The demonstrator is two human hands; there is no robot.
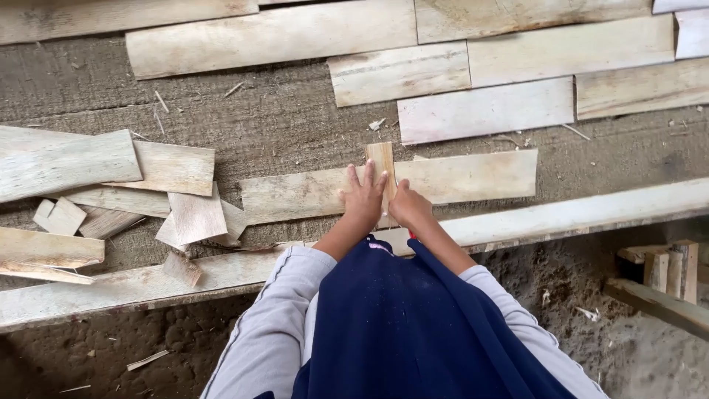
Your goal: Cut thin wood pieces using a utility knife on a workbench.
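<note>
Wood strip (382,164) | under both hands | across long plank (458,179) | offcuts (193,219) left

Narrow slat (382,166) under both hands: pale raw wood, matt, unsanded. Long plank (473,176) beneath it: same bare wood, grain visible, edges kinda splintery. Work surface (288,129): grey, coarse, rough-textured, littered with wood chips. Sleeves (273,325): soft grey cloth. Dark blue garment (413,332): matt fabric.

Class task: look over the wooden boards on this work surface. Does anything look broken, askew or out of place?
Yes. At the left, broken offcuts lie jumbled and overlapping, unlike the flat boards above. Splinters litter the surface.
</note>
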